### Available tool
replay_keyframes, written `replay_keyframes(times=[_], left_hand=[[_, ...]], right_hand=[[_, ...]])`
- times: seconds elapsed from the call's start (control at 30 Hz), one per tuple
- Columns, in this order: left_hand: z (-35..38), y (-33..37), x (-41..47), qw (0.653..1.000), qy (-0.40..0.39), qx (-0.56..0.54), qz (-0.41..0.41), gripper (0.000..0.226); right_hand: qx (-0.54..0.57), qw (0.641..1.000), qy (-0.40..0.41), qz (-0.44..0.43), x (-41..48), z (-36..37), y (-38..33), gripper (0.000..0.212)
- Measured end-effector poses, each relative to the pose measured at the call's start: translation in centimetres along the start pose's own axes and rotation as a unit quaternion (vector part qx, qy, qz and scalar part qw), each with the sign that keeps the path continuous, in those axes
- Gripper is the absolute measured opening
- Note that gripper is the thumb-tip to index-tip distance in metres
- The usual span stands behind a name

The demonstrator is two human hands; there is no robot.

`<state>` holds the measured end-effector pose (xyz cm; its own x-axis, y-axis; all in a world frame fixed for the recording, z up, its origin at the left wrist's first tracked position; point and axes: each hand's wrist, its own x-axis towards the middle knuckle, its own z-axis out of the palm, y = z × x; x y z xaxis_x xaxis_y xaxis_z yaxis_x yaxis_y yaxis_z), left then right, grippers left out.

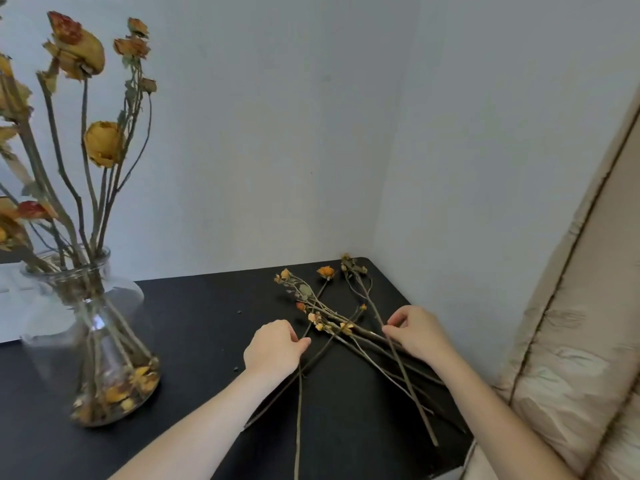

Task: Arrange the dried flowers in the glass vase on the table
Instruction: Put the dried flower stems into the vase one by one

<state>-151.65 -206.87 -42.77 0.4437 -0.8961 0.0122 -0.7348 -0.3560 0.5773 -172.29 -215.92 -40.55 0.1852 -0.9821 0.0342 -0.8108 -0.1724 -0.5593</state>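
A clear glass vase stands at the left of the black table, holding several tall dried yellow and orange flowers, with fallen petals at its bottom. A loose pile of dried flower stems lies crossed on the right part of the table. My left hand lies over the stem of the orange-headed flower, fingers curled around it. My right hand pinches a thin stem that leads to the far flower head.
Pale walls meet in a corner behind the table. A beige cushioned surface rises along the table's right edge. A white object lies behind the vase at the far left. Small dark crumbs dot the tabletop.
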Motion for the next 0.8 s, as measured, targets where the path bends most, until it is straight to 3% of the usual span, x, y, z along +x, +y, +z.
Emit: replay_keyframes(times=[0.2,0.4,0.47,0.63,0.8], left_hand=[[0.6,0.2,0.5,1.000,-0.005,0.010,-0.020,0.019],[0.5,-0.1,0.6,1.000,0.003,0.003,-0.015,0.018],[0.4,0.0,0.6,1.000,0.022,0.002,-0.005,0.018],[0.7,1.9,0.4,0.992,0.083,0.008,0.091,0.014],[2.8,4.8,0.1,0.976,0.044,0.031,0.211,0.021]], right_hand=[[-0.049,0.997,-0.038,0.041,0.8,0.9,-0.1,0.025],[-0.040,0.997,-0.036,0.048,1.2,1.5,-0.1,0.014],[-0.017,0.999,-0.022,0.036,1.3,1.3,-0.2,0.020],[0.037,0.999,0.037,0.001,1.1,-0.8,-0.5,0.017],[0.078,0.993,0.082,-0.021,0.4,-2.9,-0.6,0.014]])
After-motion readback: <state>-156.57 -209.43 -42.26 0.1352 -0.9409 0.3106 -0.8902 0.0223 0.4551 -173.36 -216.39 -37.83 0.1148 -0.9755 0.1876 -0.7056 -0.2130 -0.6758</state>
